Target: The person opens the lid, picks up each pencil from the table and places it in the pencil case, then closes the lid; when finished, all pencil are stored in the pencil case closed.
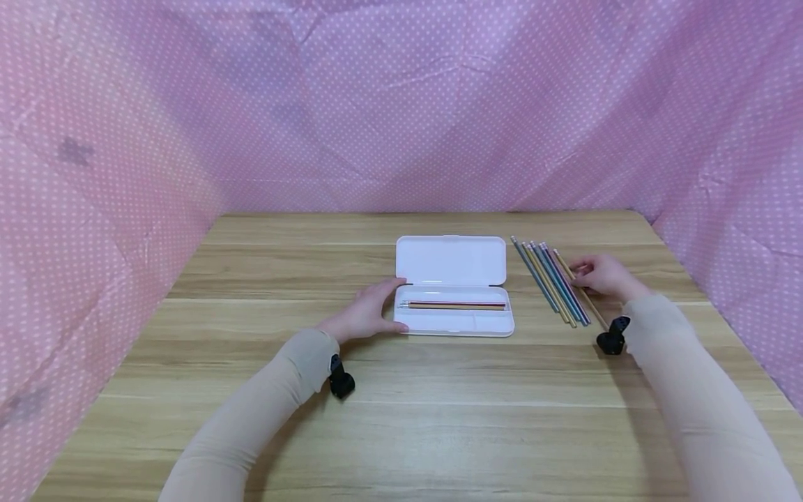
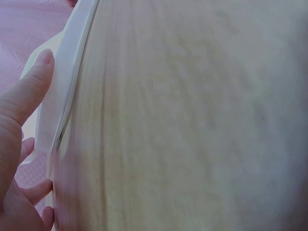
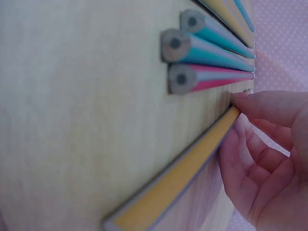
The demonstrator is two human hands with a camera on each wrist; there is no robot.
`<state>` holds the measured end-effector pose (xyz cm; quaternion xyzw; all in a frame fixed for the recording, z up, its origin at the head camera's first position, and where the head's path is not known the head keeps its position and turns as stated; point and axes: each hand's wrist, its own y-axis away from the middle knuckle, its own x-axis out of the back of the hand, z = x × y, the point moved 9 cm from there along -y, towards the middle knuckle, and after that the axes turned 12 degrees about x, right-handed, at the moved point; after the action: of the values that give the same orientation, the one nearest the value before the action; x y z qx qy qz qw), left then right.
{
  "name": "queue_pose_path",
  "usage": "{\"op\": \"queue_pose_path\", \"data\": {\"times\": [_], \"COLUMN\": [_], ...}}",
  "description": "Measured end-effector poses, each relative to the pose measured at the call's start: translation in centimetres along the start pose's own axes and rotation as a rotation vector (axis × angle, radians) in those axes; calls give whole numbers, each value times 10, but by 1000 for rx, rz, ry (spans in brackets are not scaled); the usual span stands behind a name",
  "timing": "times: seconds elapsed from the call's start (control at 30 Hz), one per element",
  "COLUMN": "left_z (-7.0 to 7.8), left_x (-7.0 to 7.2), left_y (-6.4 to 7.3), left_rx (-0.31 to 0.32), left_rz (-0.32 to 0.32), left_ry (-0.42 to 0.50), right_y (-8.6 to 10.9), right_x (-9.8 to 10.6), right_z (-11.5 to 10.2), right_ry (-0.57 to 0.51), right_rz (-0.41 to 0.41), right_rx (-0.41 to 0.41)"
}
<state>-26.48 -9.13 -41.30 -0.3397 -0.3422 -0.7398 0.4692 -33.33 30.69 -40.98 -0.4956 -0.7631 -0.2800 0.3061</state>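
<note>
My left hand (image 1: 364,317) grips the white pencil case (image 1: 439,322) by its left end; right of it slants a row of pencils (image 1: 560,293), and beyond them my right hand (image 1: 599,274), the nearer one, pinches a yellow pencil (image 3: 180,173) whose long axis runs away and leftward, aslant to the case's length
</note>
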Motion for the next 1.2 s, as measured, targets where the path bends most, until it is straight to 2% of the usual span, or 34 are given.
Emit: {"op": "queue_pose_path", "data": {"times": [0.27,0.6,0.83,1.03,1.2], "left_z": [1,3,2,2,2], "left_x": [0,0,-1,-1,0], "left_y": [2,3,5,4,4], "left_rx": [-12,-19,-2,-9,-12], "left_rz": [11,13,2,10,5], "left_ry": [0,8,21,11,14], "right_y": [4,9,13,14,13], "right_x": [-1,-1,1,3,5], "right_z": [-1,0,-2,-2,-11], "right_ry": [23,-3,-27,-71,-47], "right_rz": [-26,-34,-20,-11,8], "right_rx": [-18,-24,12,5,40]}}
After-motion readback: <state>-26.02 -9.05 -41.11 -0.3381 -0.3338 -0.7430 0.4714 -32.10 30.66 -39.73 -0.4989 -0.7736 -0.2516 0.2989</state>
